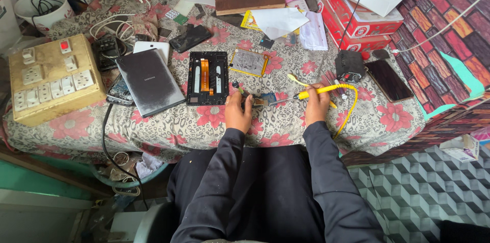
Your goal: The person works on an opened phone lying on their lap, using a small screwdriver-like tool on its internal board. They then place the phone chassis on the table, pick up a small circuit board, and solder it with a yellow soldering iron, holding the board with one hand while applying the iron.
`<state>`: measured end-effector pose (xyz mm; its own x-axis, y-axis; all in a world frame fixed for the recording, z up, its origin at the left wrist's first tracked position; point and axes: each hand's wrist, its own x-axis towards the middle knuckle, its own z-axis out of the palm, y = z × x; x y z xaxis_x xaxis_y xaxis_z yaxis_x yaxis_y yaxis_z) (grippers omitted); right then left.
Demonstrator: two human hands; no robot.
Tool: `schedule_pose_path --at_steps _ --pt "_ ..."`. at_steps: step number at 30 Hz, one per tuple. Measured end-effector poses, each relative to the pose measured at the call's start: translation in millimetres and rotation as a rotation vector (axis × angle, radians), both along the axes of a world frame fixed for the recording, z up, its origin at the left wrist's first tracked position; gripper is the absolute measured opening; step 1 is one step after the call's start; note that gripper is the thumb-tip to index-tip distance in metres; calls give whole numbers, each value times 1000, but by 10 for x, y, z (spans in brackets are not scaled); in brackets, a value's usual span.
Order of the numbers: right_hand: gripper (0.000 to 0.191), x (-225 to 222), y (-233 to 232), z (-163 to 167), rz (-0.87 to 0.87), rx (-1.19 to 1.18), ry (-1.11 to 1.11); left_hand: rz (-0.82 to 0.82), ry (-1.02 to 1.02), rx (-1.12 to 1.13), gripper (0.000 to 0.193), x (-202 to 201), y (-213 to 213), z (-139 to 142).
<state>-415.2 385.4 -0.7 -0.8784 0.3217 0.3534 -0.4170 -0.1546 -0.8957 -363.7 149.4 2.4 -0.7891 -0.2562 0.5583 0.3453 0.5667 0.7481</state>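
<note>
At centre frame we see the left hand [238, 112] pinching a small circuit board [264, 100], which lies just right of its fingers. The right hand [316, 104] is closed around a yellow soldering iron [319, 90], its tip reaching left to the board. Both rest on a floral cloth [214, 125]; an opened tablet frame [207, 78] lies above, a switchboard [48, 77] at left, brick-patterned walls [439, 13] upper right.

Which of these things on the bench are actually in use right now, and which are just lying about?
In use: left hand on small circuit board; right hand holding yellow soldering iron.

Lying about: opened tablet frame, grey tablet, switchboard, red boxes, dark phone.
</note>
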Motion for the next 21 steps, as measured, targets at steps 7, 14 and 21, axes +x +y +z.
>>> schedule_pose_path --at_steps 7,14,21 --pt "6 -27 -15 6 -16 17 48 -16 63 -17 25 -13 -9 -40" --pt "15 -7 -17 -28 -27 -49 100 -5 53 -14 25 -3 -12 -35" --pt "16 37 -19 -39 0 -44 82 0 32 -16 26 15 -2 -36"
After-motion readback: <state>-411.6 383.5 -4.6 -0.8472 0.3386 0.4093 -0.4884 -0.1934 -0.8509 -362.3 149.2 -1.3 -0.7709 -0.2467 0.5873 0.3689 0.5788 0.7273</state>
